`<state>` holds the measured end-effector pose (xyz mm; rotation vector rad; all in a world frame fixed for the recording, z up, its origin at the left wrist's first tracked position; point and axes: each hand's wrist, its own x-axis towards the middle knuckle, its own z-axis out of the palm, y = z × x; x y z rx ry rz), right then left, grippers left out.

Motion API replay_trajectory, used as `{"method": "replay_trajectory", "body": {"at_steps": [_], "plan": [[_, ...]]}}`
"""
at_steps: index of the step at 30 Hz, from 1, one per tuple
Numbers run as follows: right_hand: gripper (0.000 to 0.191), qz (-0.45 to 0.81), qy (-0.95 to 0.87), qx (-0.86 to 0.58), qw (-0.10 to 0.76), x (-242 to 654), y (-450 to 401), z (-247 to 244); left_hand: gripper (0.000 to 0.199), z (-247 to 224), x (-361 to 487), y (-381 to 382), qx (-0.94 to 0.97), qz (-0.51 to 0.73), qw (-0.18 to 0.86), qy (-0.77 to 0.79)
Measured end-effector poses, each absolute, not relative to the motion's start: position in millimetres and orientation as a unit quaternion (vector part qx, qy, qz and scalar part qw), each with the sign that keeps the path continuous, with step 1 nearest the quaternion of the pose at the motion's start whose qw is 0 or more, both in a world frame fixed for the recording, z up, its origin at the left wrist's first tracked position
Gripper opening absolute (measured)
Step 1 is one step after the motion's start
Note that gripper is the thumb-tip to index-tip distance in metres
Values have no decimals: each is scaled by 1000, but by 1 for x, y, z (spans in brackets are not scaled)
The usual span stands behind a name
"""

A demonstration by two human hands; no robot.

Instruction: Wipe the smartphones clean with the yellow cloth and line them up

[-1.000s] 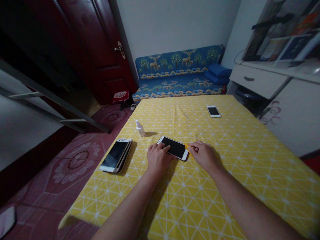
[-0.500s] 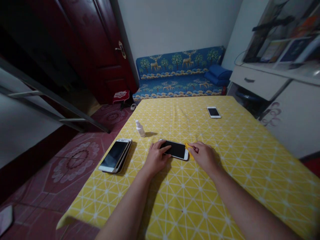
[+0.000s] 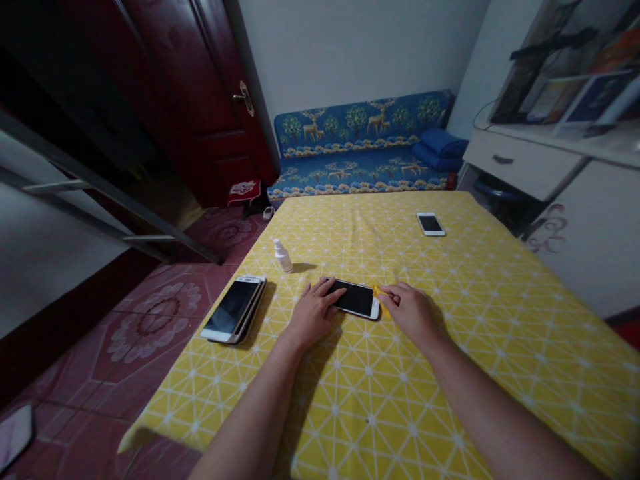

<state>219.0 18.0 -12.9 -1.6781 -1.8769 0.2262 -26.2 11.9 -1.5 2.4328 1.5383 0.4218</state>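
A white phone with a black screen [image 3: 355, 299] lies flat on the yellow patterned tablecloth [image 3: 370, 400]. My left hand [image 3: 315, 312] rests on its left end with the fingers spread. At the phone's right end, my right hand [image 3: 406, 308] pinches a small yellow-orange cloth [image 3: 381, 293] against the edge. What lies under my left palm is hidden.
Stacked phones [image 3: 234, 309] lie on the table's left side, with a white spray bottle [image 3: 283, 256] standing behind them. Another white phone [image 3: 431, 224] lies at the back right. Beyond the table are a blue sofa [image 3: 350, 175] and a white cabinet [image 3: 525, 163].
The whole view has shifted slightly. My hands stay at the phone, and my left fingers lie a little differently on its left end.
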Motion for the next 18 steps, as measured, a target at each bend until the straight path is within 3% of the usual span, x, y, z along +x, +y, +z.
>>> {"method": "replay_trajectory", "body": {"at_steps": [18], "plan": [[17, 90, -707, -634, 302, 218, 19, -13, 41, 18, 2, -7, 769, 117, 30, 627]]}}
